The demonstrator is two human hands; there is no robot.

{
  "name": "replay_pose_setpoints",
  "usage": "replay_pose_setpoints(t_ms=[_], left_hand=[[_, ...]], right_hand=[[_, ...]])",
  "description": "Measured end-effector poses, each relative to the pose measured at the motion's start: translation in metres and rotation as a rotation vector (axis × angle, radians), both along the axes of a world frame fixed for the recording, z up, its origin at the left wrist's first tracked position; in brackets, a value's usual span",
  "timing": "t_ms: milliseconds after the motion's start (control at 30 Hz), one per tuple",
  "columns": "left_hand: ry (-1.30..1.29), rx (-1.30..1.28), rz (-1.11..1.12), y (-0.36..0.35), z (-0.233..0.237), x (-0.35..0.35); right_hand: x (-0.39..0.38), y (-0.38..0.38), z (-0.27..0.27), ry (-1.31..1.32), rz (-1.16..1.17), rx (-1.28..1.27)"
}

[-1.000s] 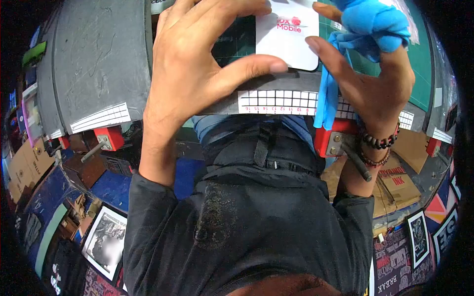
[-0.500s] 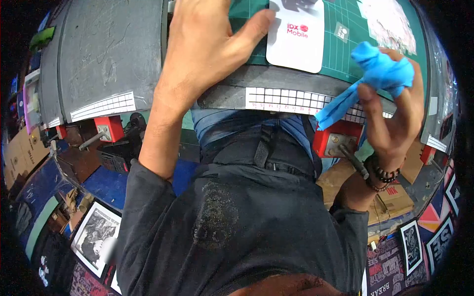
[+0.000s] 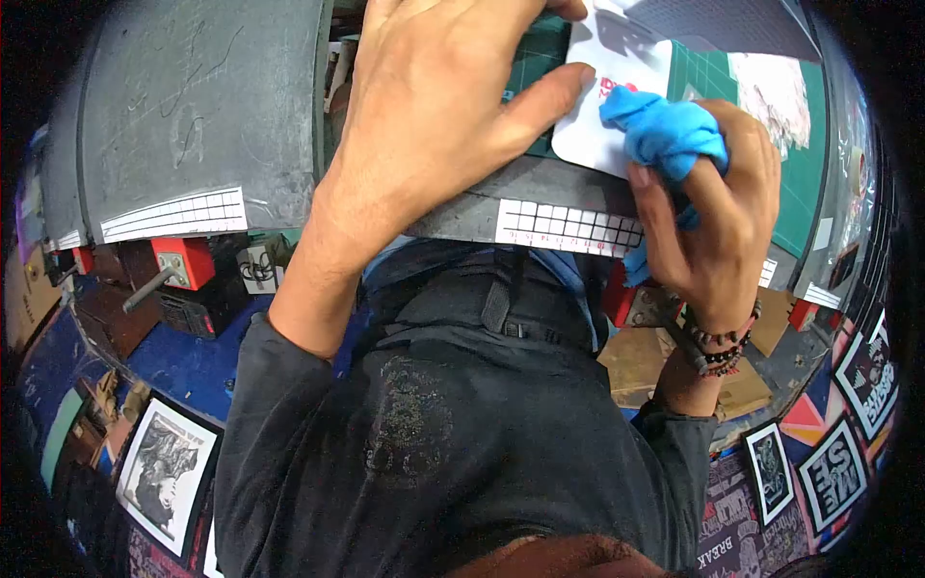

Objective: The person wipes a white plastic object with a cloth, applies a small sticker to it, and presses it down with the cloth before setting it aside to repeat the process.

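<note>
A white card-like panel (image 3: 593,135) with rounded corners and red lettering lies on a green cutting mat (image 3: 797,188). My left hand (image 3: 443,91) is at its left side, thumb stretched out with the tip at the panel's edge; some fingers run out of view at the top. Bunched in my right hand (image 3: 723,207) is a blue cloth (image 3: 674,135), which lies over the panel's right part and hides some of the print. A loose end of the cloth hangs below the hand.
A dark grey sheet (image 3: 742,24) slants over the panel's far end. Scuffed grey board (image 3: 202,116) covers the left of the bench. A gridded ruler strip (image 3: 564,222) runs along the front edge, above red brackets (image 3: 183,263). Whitish scraps (image 3: 771,96) lie at right.
My right hand has moved left with the blue cloth, from beside the white panel onto it. My left hand now reaches the panel's left edge. The view has shifted somewhat.
</note>
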State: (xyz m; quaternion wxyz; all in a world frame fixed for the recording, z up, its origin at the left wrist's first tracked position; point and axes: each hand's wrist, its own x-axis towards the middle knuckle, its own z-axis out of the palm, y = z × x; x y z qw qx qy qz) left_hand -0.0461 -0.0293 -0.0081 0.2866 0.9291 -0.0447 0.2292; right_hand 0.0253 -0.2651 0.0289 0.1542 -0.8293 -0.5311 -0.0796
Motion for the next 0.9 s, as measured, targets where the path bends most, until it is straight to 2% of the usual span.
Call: replay_pose_setpoints(t_ms=[100,167,267,367,500,667,900], left_hand=[[0.03,0.036,0.001,0.0,0.003,0.0],[0.014,0.041,-0.022,0.0,0.006,0.001],[-0.007,0.025,-0.004,0.0,0.0,0.002],[0.098,0.074,0.021,-0.004,0.011,0.003],[0.038,0.049,0.01,-0.003,0.006,0.001],[0.01,0.026,-0.001,-0.004,0.002,0.001],[-0.026,0.001,0.006,-0.003,-0.005,0.0]], right_hand=[[0.002,0.001,-0.001,0.012,-0.031,-0.024],[0.004,0.004,-0.003,0.029,-0.023,0.054],[0.005,0.005,0.003,0.085,-0.032,-0.069],[0.009,0.003,0.004,0.059,-0.033,-0.034],[0.008,0.007,0.002,0.104,-0.041,-0.036],[0.009,0.007,0.01,0.072,-0.022,-0.157],[0.008,0.01,0.009,0.086,-0.015,-0.129]])
